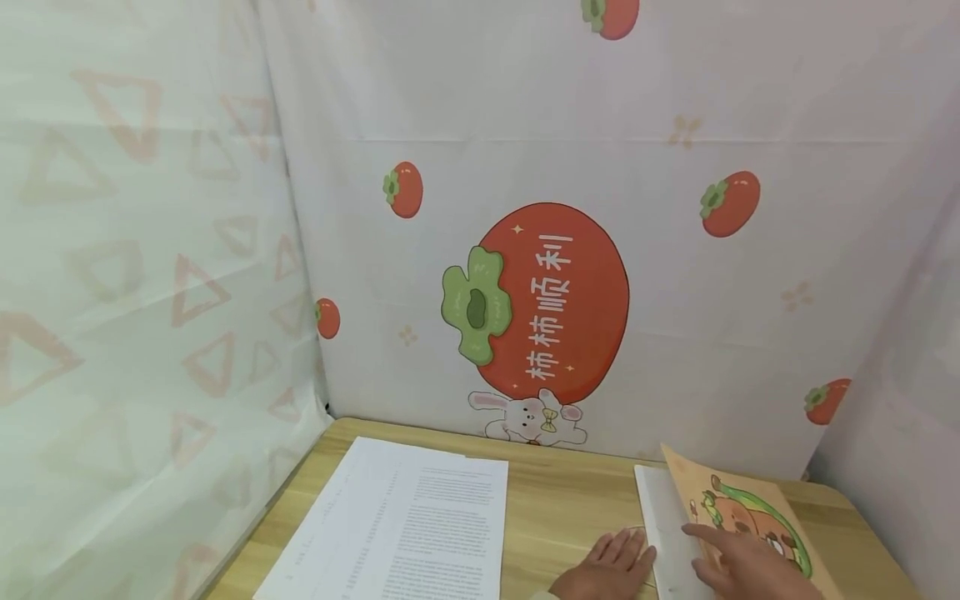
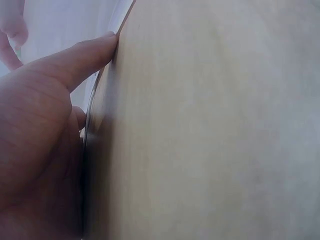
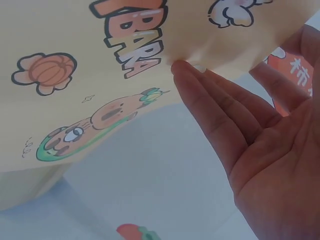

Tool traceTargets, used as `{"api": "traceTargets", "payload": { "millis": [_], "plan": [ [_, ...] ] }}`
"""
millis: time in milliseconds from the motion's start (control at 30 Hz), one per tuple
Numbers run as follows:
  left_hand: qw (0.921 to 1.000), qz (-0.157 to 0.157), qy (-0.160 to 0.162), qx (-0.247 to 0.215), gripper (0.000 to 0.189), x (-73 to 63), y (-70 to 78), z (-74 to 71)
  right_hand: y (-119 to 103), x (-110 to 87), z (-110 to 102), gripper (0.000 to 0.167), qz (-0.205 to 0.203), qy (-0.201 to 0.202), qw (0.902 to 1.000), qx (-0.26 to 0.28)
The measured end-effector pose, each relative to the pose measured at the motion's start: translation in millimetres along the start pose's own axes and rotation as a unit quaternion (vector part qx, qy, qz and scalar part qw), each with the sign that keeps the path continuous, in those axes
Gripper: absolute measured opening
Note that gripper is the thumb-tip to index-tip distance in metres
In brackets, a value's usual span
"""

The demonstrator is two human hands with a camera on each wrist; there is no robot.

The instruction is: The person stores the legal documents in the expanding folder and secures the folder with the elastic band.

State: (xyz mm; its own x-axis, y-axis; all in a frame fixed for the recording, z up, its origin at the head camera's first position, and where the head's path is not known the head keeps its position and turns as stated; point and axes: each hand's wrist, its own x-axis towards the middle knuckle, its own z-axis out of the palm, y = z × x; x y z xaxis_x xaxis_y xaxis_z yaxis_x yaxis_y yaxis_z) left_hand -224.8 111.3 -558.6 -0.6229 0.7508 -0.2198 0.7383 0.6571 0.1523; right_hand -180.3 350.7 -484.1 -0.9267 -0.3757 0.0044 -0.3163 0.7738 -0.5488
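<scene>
At the four o'clock side of the head view, a booklet (image 1: 664, 503) lies on the wooden tabletop (image 1: 562, 492), its cartoon cover (image 1: 765, 521) tilted up off a white page. The left hand (image 1: 609, 568) is laid flat beside it, fingers straight, thumb touching the booklet's near long edge. At that hand's three o'clock, the right hand (image 1: 750, 565) has its fingers extended, fingertips against the cover. Over at the left hand's nine o'clock lie printed sheets (image 1: 450, 517). Behind hangs a persimmon-patterned cloth (image 1: 675, 292).
</scene>
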Motion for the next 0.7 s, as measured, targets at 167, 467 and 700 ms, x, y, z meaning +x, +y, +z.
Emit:
{"api": "traceTargets", "payload": {
  "millis": [167, 467, 700],
  "plan": [
    [0.9995, 0.0, -0.015, -0.028, 0.079, -0.1, -2.3, 1.1, -2, -2.2, -5, 0.045, 0.016, 0.001, 0.9999, 0.001],
    [0.999, 0.003, -0.02, -0.04, 0.082, -2.2, 0.8, -4.5, -1, -12.5, -14, 0.037, -0.007, 0.068, 0.9967, -0.043],
    [0.9998, 0.005, -0.017, -0.008, 0.084, -4.2, 1.2, -3.2, -1, -17.6, -15, 0.032, -0.023, 0.126, 0.9873, -0.094]
  ]
}}
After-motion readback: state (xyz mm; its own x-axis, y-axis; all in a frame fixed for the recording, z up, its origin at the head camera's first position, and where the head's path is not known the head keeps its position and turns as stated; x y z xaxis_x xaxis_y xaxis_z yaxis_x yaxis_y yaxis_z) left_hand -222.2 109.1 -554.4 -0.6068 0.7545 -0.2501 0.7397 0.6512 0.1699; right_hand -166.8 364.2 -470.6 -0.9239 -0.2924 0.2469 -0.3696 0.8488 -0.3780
